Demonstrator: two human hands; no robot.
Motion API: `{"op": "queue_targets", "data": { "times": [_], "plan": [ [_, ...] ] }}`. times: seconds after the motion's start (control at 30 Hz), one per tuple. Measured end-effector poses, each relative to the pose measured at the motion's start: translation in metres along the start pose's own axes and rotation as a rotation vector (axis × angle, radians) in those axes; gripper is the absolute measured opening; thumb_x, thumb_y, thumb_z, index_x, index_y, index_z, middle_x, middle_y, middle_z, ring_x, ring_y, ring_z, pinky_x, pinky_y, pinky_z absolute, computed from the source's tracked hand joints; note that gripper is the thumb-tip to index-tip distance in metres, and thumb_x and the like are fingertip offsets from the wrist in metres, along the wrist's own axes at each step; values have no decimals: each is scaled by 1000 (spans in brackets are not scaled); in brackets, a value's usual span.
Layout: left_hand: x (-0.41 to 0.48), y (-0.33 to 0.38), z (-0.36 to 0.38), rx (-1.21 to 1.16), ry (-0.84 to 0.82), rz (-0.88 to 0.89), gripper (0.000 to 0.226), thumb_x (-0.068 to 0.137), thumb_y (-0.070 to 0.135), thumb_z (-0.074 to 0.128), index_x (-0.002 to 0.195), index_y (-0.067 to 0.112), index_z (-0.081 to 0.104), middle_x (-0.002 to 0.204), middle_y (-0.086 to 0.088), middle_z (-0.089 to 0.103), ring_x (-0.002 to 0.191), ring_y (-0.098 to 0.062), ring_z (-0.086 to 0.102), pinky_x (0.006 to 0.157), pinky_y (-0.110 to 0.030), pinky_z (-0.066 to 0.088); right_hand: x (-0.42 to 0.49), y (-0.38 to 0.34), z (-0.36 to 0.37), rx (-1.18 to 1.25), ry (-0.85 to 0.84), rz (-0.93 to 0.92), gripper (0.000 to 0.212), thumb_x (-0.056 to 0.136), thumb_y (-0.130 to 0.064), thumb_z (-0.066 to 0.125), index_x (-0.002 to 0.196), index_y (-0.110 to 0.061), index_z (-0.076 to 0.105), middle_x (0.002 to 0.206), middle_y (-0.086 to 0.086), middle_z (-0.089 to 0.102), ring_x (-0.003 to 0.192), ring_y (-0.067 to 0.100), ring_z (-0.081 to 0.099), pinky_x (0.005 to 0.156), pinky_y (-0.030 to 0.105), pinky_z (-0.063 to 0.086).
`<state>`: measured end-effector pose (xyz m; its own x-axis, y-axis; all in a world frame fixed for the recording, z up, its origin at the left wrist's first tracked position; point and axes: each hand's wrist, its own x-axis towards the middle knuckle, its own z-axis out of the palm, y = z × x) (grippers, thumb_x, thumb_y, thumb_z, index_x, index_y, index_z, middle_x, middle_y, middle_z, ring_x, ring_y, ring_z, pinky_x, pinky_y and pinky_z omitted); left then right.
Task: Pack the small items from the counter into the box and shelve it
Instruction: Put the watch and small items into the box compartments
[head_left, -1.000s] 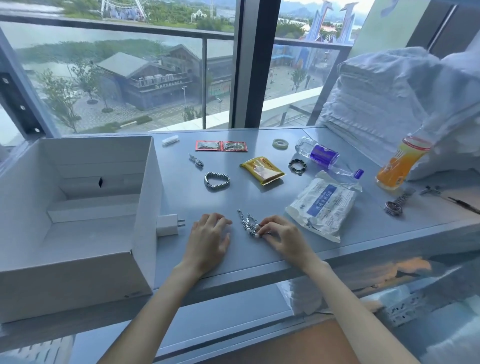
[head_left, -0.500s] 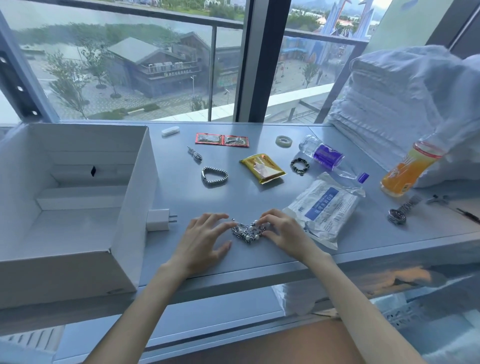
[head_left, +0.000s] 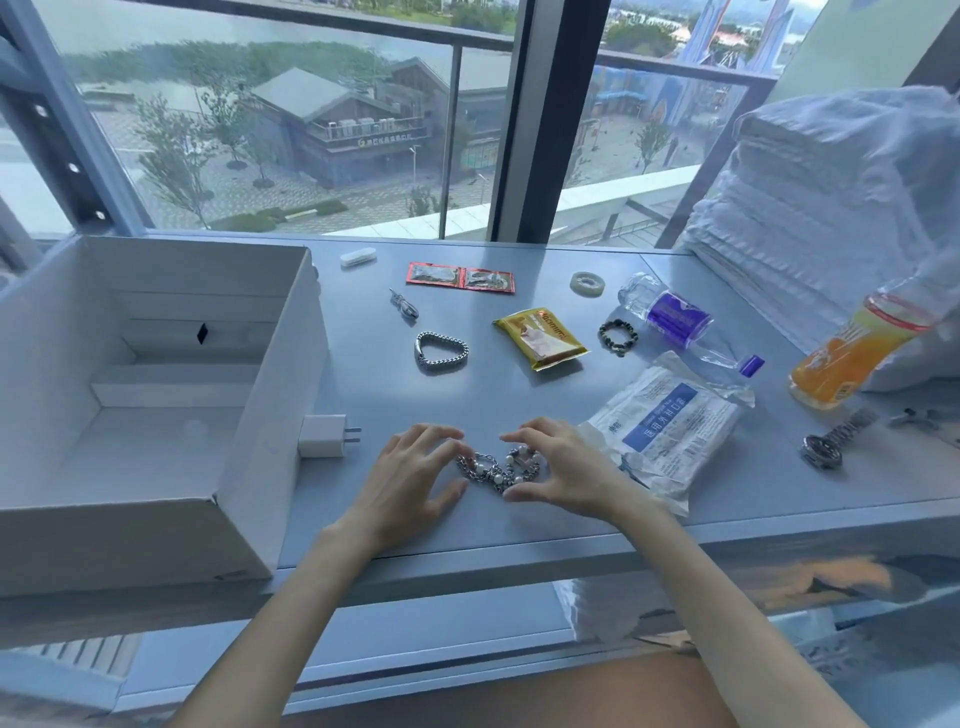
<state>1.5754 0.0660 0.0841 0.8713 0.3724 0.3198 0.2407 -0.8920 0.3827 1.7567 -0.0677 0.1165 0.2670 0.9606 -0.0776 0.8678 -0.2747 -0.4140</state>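
Though partly under right hand (head_left: 566, 470), beaded chain (head_left: 491, 470)
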Motion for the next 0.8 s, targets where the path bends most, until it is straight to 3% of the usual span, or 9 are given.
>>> {"op": "queue_targets", "data": {
  "times": [0.07,0.17,0.3,0.5,0.67,0.8],
  "plan": [
    [-2,0,-2,-10,-8,-9,28,83,28,63,110,20,60,121,3,56,114,-19,49,91,-32,37,6,-6,3,-35,-1,-10,58,75,-47,71,127,-28,53,120,-1,50,115,16,41,98,30,37],
    [-6,1,-8,-5,-20,-24,28,84,22,61,111,14,60,119,0,57,112,-23,50,93,-36,42,12,-14,4,-15,28,-48,33,80,-35,69,111,-23,64,110,1,53,108,18,46,91,31,41],
    [-12,4,-25,30,40,-24,27,79,9,65,106,10,63,113,-3,60,106,-26,54,85,-33,48,14,-20,2,18,28,-93,15,81,-21,65,96,-19,69,100,1,58,94,19,54,80,34,46],
    [-11,17,-60,98,146,-16,22,78,6,67,99,9,65,109,-3,62,102,-26,56,76,-34,50,24,-27,-3,-25,-6,-129,16,77,-14,62,89,-21,70,94,-1,63,83,18,61,74,33,49],
    [-17,28,-79,184,175,6,19,76,6,70,94,11,68,103,-1,64,98,-23,58,73,-25,46,31,-34,-14,94,13,-166,12,76,-13,67,85,-19,73,80,-5,64,74,11,64,71,28,50],
    [-23,33,-92,193,190,3,15,78,3,67,92,8,68,99,-4,64,101,-26,58,74,-38,54,37,-39,-31,213,42,-199,10,78,-10,69,85,-15,74,79,0,65,72,11,64,64,28,52]
  ]
}}
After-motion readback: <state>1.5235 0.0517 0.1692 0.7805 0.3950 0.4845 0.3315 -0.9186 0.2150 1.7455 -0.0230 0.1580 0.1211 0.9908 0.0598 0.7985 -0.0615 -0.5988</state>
